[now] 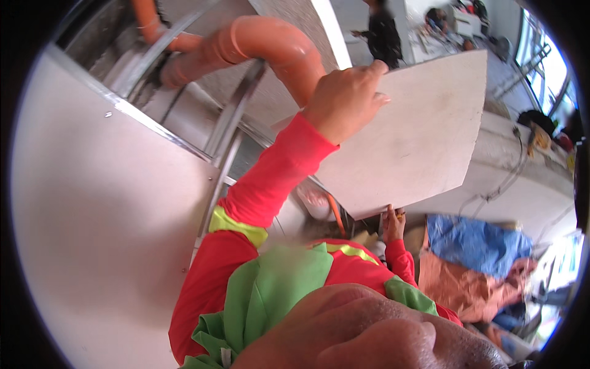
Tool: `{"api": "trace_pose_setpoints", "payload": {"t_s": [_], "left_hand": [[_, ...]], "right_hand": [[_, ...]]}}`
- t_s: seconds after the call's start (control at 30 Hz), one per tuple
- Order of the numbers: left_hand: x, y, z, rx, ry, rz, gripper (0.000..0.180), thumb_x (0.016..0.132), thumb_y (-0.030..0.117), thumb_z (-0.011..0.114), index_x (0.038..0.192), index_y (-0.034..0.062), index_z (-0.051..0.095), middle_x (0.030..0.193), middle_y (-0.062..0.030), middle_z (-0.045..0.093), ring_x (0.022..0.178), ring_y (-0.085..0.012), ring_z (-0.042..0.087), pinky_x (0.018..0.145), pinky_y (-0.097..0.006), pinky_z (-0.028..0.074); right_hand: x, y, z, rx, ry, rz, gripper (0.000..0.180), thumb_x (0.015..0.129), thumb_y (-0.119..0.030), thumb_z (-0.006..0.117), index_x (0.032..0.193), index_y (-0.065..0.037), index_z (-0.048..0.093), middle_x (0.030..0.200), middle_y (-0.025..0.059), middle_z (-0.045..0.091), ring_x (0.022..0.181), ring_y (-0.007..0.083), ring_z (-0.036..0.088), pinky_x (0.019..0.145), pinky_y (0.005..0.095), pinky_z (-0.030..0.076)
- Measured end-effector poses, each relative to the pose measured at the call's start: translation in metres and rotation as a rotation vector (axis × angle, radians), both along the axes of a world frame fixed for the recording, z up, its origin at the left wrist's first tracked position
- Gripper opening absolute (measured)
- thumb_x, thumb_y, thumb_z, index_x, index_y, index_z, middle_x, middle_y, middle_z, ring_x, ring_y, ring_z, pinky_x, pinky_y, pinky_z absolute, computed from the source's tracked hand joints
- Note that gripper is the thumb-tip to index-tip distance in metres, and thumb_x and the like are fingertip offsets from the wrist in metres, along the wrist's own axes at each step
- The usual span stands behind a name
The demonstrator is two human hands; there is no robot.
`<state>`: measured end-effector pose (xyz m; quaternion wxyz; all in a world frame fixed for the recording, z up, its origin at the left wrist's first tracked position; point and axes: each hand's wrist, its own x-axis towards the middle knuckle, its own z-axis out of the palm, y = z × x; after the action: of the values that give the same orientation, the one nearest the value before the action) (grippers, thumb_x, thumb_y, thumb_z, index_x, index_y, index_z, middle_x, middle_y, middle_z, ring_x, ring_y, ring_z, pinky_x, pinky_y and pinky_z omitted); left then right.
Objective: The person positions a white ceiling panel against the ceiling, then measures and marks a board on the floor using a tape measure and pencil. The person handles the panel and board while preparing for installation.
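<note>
Pale board (418, 132) held between your two hands, by its edges
Your left hand (350, 101) clasps the upper-left edge and your right hand (394, 226) grips the lower edge, probably to share the weight and keep it steady beside the metal frame (236, 111) and orange pipe (276, 43). A screwed white panel (104, 215) fills the left; across the cluttered room lies a blue sheet (479, 243), and a person in dark clothes (384, 34) stands beyond

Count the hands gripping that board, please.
2: the left hand on the upper-left edge of the pale board, the right hand at its lower edge. Any behind it would be hidden.
</note>
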<state>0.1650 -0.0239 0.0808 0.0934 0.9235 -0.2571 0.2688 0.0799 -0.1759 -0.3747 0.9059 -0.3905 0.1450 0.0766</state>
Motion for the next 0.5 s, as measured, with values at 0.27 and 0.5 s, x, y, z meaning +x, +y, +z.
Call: {"api": "trace_pose_setpoints", "payload": {"t_s": [0.27, 0.5], "left_hand": [[-0.038, 0.039, 0.137, 0.222, -0.560, 0.574, 0.060, 0.081, 0.052, 0.081, 0.113, 0.0019, 0.071, 0.088, -0.0187, 0.074, 0.083, -0.0373, 0.073, 0.078, -0.043, 0.057], [-0.071, 0.036, 0.256, 0.330, -0.481, 0.647, 0.047, 0.075, 0.035, 0.087, 0.103, 0.0000, 0.075, 0.097, -0.0218, 0.074, 0.093, -0.0368, 0.071, 0.082, -0.042, 0.055]], "right_hand": [[0.066, 0.056, 0.131, 0.150, -0.260, 0.433, 0.016, 0.100, -0.023, 0.067, 0.104, -0.008, 0.062, 0.090, -0.0017, 0.062, 0.078, 0.0073, 0.059, 0.063, 0.0227, 0.049], [0.076, 0.136, 0.245, 0.092, -0.478, 0.775, 0.025, 0.098, -0.029, 0.069, 0.092, -0.006, 0.064, 0.071, 0.0016, 0.062, 0.063, 0.0082, 0.054, 0.055, 0.0244, 0.040]]}}
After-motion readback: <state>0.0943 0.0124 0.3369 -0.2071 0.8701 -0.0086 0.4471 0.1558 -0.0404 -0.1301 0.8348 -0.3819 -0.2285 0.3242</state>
